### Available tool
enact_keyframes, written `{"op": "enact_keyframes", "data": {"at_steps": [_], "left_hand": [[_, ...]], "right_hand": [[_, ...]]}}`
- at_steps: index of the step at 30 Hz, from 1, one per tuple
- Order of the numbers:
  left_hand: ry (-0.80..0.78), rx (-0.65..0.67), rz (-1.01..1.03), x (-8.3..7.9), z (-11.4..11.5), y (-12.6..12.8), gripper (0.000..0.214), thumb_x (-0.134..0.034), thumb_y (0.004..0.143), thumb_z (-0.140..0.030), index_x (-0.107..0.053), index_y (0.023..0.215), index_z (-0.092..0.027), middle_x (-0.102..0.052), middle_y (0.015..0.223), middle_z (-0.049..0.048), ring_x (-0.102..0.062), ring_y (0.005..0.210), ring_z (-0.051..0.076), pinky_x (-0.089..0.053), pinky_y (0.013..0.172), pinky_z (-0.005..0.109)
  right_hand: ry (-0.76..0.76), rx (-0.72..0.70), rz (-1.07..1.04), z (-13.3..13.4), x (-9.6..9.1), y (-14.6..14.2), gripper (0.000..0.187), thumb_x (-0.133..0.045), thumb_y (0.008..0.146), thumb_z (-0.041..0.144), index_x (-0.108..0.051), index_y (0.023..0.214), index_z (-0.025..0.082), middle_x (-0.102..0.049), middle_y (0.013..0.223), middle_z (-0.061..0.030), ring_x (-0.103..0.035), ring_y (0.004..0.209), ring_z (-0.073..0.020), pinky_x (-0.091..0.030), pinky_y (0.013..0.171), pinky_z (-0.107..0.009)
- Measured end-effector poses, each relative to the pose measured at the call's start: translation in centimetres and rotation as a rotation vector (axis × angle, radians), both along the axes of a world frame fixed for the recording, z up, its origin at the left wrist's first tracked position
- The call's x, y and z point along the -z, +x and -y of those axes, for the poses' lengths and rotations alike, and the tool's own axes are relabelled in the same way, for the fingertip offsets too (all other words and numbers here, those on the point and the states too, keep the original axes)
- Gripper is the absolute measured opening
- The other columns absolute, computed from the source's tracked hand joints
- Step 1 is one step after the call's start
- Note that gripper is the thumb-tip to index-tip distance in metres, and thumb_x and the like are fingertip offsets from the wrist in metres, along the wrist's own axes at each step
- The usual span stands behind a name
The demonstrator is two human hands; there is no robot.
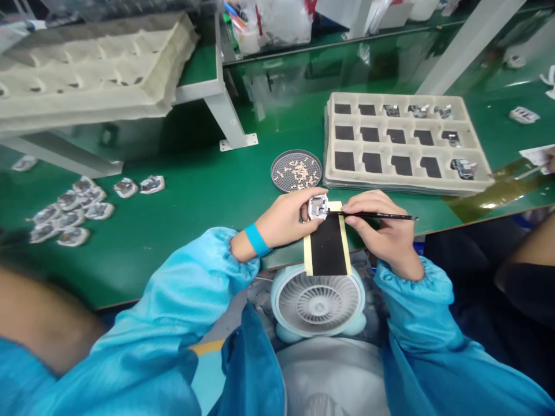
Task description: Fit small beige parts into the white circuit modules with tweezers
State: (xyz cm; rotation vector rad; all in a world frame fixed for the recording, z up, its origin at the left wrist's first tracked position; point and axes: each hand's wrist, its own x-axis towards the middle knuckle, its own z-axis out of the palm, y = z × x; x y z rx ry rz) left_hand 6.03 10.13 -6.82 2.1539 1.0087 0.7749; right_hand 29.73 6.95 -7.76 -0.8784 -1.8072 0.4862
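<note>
My left hand (284,219) is closed round a small silver and white part (318,207), held at the near edge of the green bench. My right hand (384,231) pinches a thin black tool (381,216) like a pen, its tip touching the part. Under both lies a black pad with pale yellow edges (328,247), overhanging the bench edge above a small round fan (318,300).
A round grey dish of small pale pieces (296,170) sits just beyond my hands. To its right a beige compartment tray (403,144) holds black pads and a few parts. Several finished parts (71,208) lie at left. A stack of beige trays (91,69) rests on a raised shelf. Another person's arm (526,260) is at right.
</note>
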Motion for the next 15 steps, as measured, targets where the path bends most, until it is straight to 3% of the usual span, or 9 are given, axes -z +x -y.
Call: {"op": "enact_keyframes", "data": {"at_steps": [15], "left_hand": [[-0.223,-0.051,0.146,-0.01,-0.20,0.25,0.058,-0.077,0.079,-0.018,-0.062,0.135,-0.015,-0.065,0.074,-0.0025,-0.056,0.061,0.010,-0.050,0.063,0.023]], "right_hand": [[0.083,0.001,0.032,0.21,0.02,-0.12,0.008,-0.077,0.091,0.023,-0.075,0.097,0.028,-0.078,0.096,-0.0018,-0.074,0.091,-0.0227,-0.058,0.084,-0.043]]}}
